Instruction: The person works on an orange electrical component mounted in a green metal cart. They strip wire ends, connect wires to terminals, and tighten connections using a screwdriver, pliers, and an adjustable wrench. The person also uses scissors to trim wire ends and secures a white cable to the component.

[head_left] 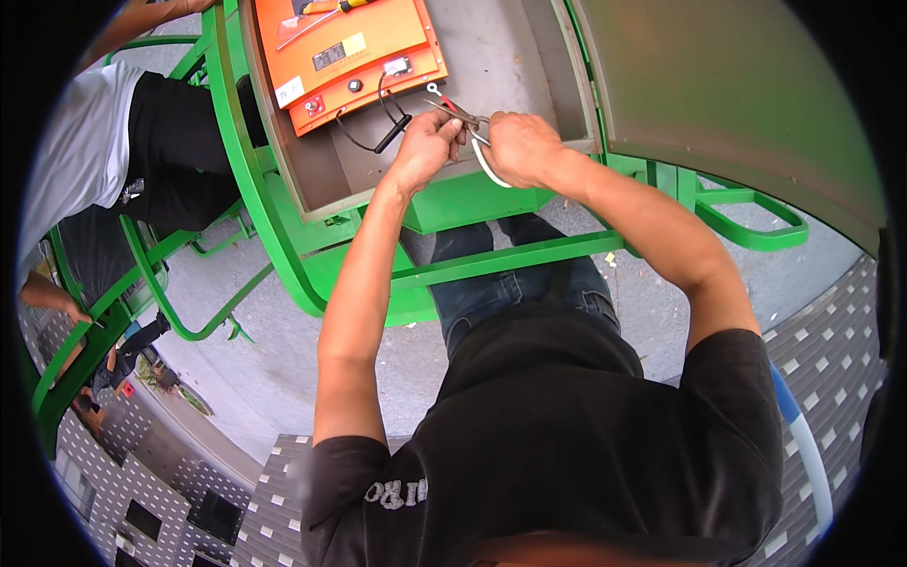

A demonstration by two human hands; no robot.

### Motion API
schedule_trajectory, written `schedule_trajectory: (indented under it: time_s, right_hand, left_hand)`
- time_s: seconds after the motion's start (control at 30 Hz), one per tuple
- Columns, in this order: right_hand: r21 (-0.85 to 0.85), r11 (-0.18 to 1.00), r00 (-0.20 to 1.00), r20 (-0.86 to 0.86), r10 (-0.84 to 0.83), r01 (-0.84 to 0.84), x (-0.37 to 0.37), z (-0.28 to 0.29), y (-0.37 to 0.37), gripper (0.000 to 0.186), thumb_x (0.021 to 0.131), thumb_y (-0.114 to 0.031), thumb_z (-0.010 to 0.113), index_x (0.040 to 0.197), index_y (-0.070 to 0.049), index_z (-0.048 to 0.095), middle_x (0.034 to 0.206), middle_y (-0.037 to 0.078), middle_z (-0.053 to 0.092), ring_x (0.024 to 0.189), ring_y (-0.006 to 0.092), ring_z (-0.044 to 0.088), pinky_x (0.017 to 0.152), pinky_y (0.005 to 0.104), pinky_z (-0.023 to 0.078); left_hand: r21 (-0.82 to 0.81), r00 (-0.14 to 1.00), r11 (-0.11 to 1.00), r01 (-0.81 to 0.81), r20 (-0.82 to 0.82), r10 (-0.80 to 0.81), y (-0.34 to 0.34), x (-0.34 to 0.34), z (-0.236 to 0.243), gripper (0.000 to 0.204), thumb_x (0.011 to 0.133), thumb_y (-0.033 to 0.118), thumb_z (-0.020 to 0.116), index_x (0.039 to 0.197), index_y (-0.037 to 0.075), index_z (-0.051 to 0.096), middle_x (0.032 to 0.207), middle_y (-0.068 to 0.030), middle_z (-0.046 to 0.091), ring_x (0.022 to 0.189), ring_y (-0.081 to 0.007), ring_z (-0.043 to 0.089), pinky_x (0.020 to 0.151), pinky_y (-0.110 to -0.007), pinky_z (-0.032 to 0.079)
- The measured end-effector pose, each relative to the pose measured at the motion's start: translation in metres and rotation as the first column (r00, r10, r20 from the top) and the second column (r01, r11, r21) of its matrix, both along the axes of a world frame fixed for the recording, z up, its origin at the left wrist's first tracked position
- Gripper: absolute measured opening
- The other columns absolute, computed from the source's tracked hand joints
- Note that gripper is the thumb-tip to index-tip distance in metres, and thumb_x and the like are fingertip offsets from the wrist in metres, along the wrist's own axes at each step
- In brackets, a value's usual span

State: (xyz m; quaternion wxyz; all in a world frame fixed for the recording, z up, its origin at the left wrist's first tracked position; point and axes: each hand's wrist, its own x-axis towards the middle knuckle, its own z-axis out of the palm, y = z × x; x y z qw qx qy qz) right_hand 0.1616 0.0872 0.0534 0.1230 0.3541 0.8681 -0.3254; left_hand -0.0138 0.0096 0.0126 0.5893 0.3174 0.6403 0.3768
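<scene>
My right hand (520, 148) is closed on scissors (472, 121), whose metal blades point left and whose pale handle loop bows out below my fingers. Close beside it, my left hand (427, 149) pinches at the blades, around a short red cable (447, 102) with a metal ring terminal (433, 88) on its end. The fingertips partly hide where cable and blades meet. Just beyond my left hand lies an orange battery box (354, 66) with a black carrying handle (392, 134) on a cord. It rests in a grey metal compartment (491, 57).
A screwdriver (312, 28) with other yellow-and-black handled tools lies on the box. A green tube frame (501, 260) crosses before my body, and a large metal lid (727, 94) stands to the right. Another person in a white shirt (85, 142) is at the left.
</scene>
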Motion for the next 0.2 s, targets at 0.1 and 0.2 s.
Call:
schedule_trajectory:
  time_s: [0.1,0.2]
  right_hand:
    - [-0.185,0.983,0.998,0.066,0.02,-0.007,-0.004,0.005,0.006,0.038,0.097,-0.03,0.057,0.097,0.007,0.065,0.097,0.029,0.07,0.093,0.0455,0.069,0.085,0.0518,0.055]
    - [-0.398,0.917,0.994,0.089,0.058,-0.018,-0.013,0.008,0.025,0.059,0.098,-0.047,0.052,0.102,0.008,0.073,0.106,0.03,0.071,0.102,0.0447,0.07,0.092,0.0489,0.055]
  left_hand:
    - [0.056,0.998,0.998,0.01,-0.055,-0.007,-0.003,-0.003,-0.009,0.021,0.104,0.009,0.055,0.093,-0.002,0.069,0.076,-0.0015,0.061,0.069,-0.0105,0.05,0.064,-0.028,0.044]
    - [0.146,0.995,0.986,-0.082,0.07,0.072,-0.006,-0.005,-0.025,0.022,0.104,0.009,0.055,0.092,-0.001,0.069,0.077,-0.0002,0.061,0.072,-0.0101,0.048,0.067,-0.028,0.043]
